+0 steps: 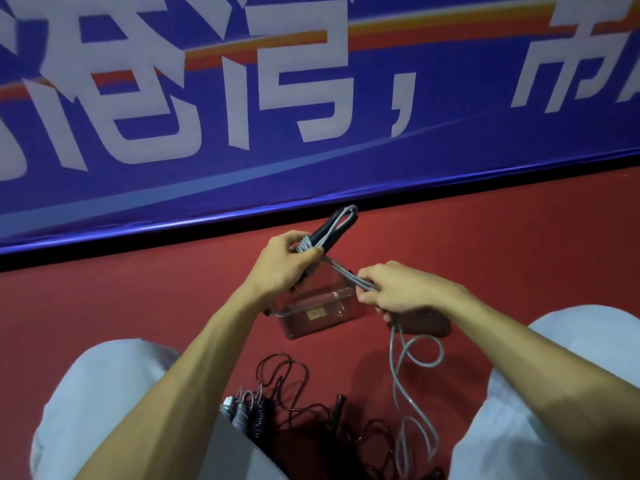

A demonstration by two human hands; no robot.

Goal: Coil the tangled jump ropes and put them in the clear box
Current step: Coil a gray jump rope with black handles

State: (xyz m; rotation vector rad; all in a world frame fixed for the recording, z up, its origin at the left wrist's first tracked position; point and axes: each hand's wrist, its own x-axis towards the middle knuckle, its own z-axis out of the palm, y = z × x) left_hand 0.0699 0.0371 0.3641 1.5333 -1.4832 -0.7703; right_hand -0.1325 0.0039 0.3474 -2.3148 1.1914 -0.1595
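A seated person appeared to be part-way through coiling a grey plastic jump rope (397, 372). The left hand (284, 261) gripped its black handles (320, 233), with rope turns wound round them. The right hand (391, 289), just beside it, pinched taut strands in curled fingers, and slack hung below. Next, that slack needed winding on. Beneath both hands sat a clear plastic box (311, 315), seemingly empty. Dark tangled ropes (287, 375) lay between the forearms.

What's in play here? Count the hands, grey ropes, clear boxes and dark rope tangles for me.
2 hands: left hand, right hand
1 grey rope, gripped by both
1 clear box
1 dark rope tangle; ropes in it uncountable
Total: 5
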